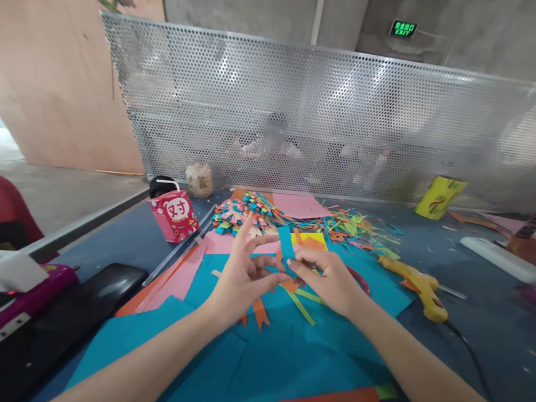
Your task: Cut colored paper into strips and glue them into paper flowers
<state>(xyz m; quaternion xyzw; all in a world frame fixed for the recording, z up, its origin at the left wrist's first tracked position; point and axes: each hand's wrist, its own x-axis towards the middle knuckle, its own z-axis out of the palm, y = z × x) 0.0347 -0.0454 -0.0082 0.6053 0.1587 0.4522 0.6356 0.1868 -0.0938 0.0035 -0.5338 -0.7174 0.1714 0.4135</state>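
My right hand point(325, 275) pinches a short blue paper strip point(287, 243) between thumb and fingers, holding it upright above the sheets. Close on its left is my left hand point(248, 268), index finger pointing up and the other fingers apart, reaching toward the strip's lower part. Whether those fingertips touch the strip I cannot tell. Under both hands lie large blue paper sheets point(291, 359), with notched orange strips point(260, 315) and thin yellow-green strips point(302, 307) on top. Behind the left hand sits a cluster of small multicoloured paper loops point(233, 215).
A yellow glue gun point(413, 285) with a cord lies at right. At left are a red printed carton point(173, 214), a black phone-like slab point(95, 292) and a purple power strip point(5, 309). Paper scraps point(354, 226) litter the back, before a perforated metal screen point(304, 104). A yellow can point(440, 197) stands back right.
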